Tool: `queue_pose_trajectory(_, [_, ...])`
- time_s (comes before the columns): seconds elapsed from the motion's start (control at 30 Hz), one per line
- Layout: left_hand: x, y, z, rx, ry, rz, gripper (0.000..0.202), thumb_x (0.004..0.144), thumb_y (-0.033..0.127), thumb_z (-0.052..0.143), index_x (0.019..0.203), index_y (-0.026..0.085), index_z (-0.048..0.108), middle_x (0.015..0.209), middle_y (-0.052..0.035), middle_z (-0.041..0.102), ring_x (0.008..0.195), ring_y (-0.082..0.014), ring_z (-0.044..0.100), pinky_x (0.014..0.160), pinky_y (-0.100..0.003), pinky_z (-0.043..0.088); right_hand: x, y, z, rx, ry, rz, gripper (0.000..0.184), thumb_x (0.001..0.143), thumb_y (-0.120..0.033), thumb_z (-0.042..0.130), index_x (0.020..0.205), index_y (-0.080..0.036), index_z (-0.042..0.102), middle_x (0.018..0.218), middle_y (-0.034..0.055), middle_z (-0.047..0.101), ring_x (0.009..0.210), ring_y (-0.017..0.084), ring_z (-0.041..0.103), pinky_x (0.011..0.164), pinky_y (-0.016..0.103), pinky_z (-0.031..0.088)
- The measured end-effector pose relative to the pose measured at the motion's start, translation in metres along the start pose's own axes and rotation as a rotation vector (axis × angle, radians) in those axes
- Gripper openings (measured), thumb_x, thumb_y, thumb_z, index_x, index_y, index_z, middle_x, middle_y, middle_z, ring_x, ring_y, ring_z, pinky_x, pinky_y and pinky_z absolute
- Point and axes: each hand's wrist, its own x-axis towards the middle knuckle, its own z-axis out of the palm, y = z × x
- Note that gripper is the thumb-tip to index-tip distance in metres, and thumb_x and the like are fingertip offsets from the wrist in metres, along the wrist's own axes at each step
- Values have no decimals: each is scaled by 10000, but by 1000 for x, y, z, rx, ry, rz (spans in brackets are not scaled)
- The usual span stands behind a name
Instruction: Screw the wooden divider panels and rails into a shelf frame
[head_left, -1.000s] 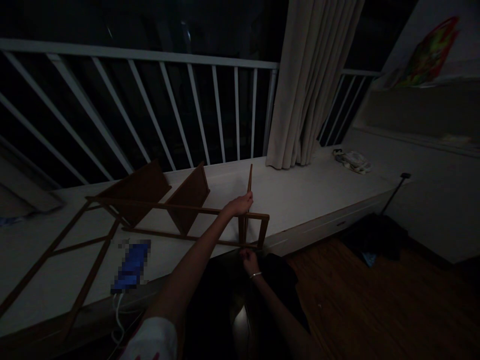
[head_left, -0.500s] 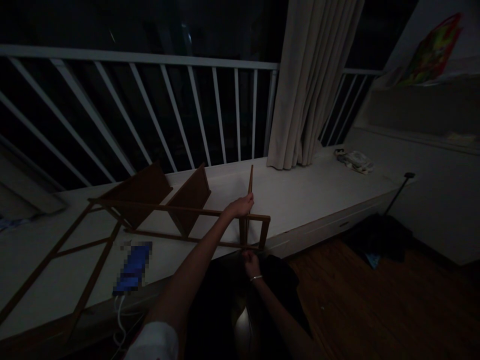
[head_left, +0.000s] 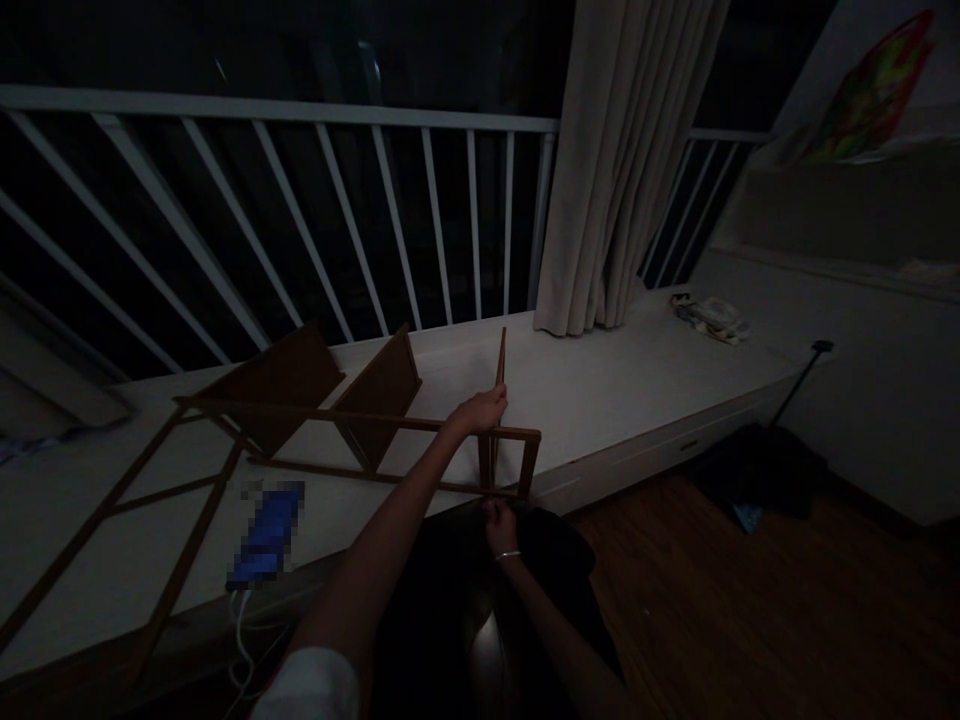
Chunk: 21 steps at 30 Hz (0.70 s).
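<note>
A brown wooden shelf rack [head_left: 381, 398] lies on its side on the white window ledge, its boards standing up from the long rails. My left hand [head_left: 482, 410] is closed around the rack's narrow end board, where it meets the upper rail. Below it, my right hand [head_left: 500, 525] wears a thin bracelet and has its fingers pinched together against the lower rail near that same end. Whatever is between those fingers is too dark and small to make out.
On the ledge at left lies a blurred-out blue object [head_left: 266, 535] with a white cable [head_left: 238, 640]. White railings [head_left: 397, 220] and a beige curtain [head_left: 600, 200] stand behind. A crumpled cloth [head_left: 712, 318] rests far right; a dark heap [head_left: 765, 470] is on the wooden floor.
Both hands stay at the same places on the rack; the right wrist has shifted very slightly left. The rack has not visibly moved.
</note>
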Motion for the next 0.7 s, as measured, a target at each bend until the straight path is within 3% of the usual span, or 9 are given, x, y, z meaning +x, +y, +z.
queue_pose_trajectory(0.5, [-1,0,0,-31,-10,-12,279,808,367,222,925,203,415,876,-49,573,760,-178,529,659,-277,377,-1,-11,-11,-108,16,-34,275,779,-231,334,753,-134,590,708,90,614,661,166,560,637,245,397])
queue_pose_trajectory(0.7, [0,0,0,-77,-6,-23,277,807,362,229,912,198,426,890,-52,575,778,-177,529,693,-282,371,-3,-18,-19,-145,43,-77,290,789,-272,367,811,-131,619,834,117,613,808,192,542,764,293,374])
